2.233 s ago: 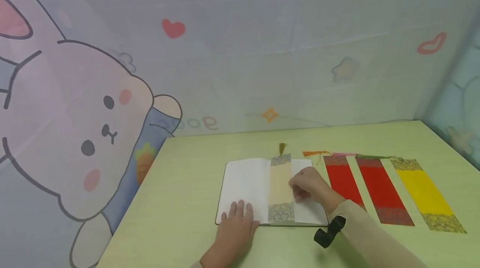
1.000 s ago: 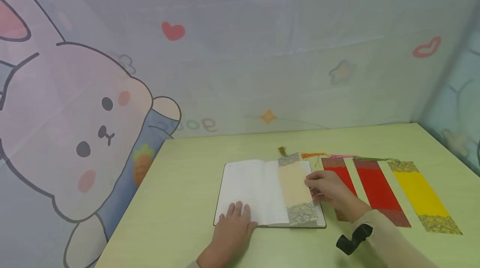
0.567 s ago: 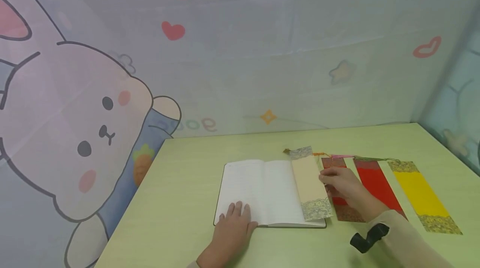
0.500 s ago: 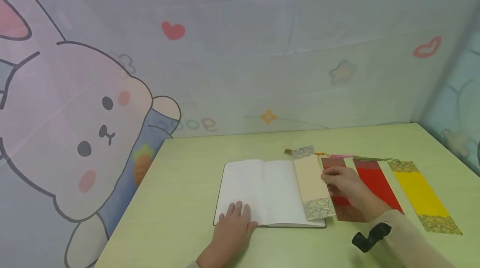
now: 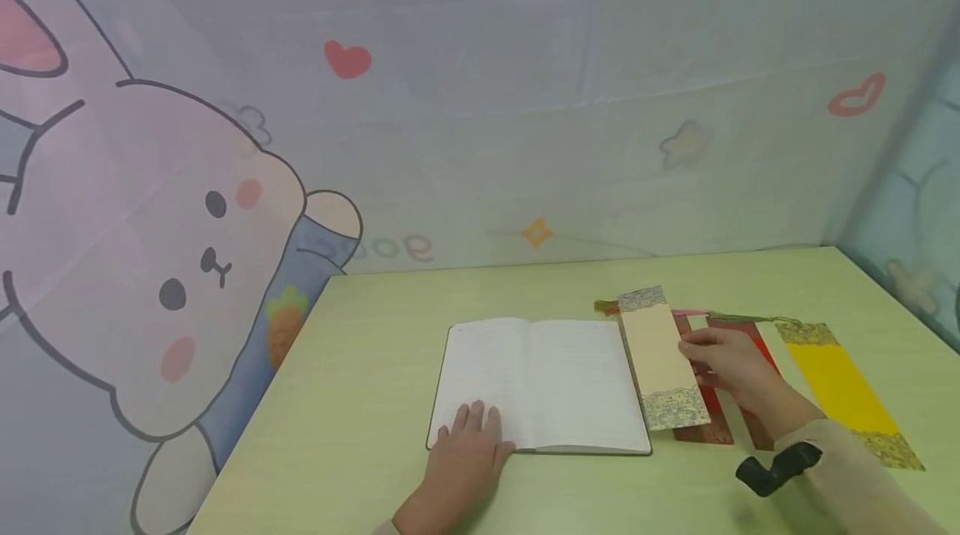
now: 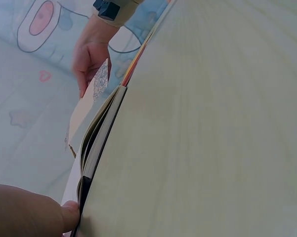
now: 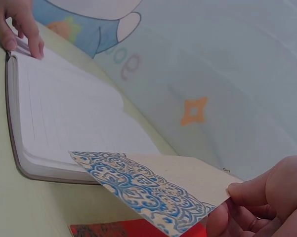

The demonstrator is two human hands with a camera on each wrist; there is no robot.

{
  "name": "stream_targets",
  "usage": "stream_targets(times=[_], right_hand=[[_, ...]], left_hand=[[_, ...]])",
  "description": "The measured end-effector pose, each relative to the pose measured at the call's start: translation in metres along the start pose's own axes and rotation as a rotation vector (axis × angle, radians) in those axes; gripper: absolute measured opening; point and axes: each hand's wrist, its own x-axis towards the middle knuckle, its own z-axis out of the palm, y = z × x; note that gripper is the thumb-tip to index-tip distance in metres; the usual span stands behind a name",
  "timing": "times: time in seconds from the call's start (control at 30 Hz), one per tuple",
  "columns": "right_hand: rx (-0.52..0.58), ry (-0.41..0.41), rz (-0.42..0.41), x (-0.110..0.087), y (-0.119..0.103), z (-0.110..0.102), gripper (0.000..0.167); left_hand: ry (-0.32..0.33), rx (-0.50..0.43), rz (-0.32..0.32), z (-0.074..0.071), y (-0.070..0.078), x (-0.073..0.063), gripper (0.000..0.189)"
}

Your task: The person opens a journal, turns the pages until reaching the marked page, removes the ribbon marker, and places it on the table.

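Note:
My right hand (image 5: pixel 731 364) pinches a cream bookmark (image 5: pixel 660 347) by its right edge. The bookmark has blue-grey patterned bands at both ends and an olive tassel (image 5: pixel 604 306) at the top. It is raised above the table, just right of an open lined notebook (image 5: pixel 581 385). In the right wrist view, thumb and fingers grip the bookmark (image 7: pixel 158 185) near its edge. My left hand (image 5: pixel 467 456) lies flat with fingers spread on the notebook's left page, near the lower edge. The left wrist view shows the left thumb (image 6: pixel 69 215) at the notebook's edge.
Two red bookmarks lie right of the notebook, the nearer one (image 5: pixel 708 427) and the other (image 5: pixel 759 431) partly hidden behind my right hand. A yellow bookmark (image 5: pixel 840 385) lies farther right on the pale green table (image 5: pixel 337 368). A printed cloth backdrop (image 5: pixel 487 127) stands behind.
My right hand has taken the cream bookmark from the notebook's middle, sliding it right across the page and lifting it past the right edge. The left hand has stayed in place.

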Motion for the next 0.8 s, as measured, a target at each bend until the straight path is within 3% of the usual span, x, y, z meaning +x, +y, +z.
stream_targets(times=[0.8], right_hand=[[-0.071, 0.038, 0.006, -0.009, 0.025, -0.067, 0.062]], left_hand=[[0.029, 0.022, 0.019, 0.005, -0.001, 0.001, 0.052]])
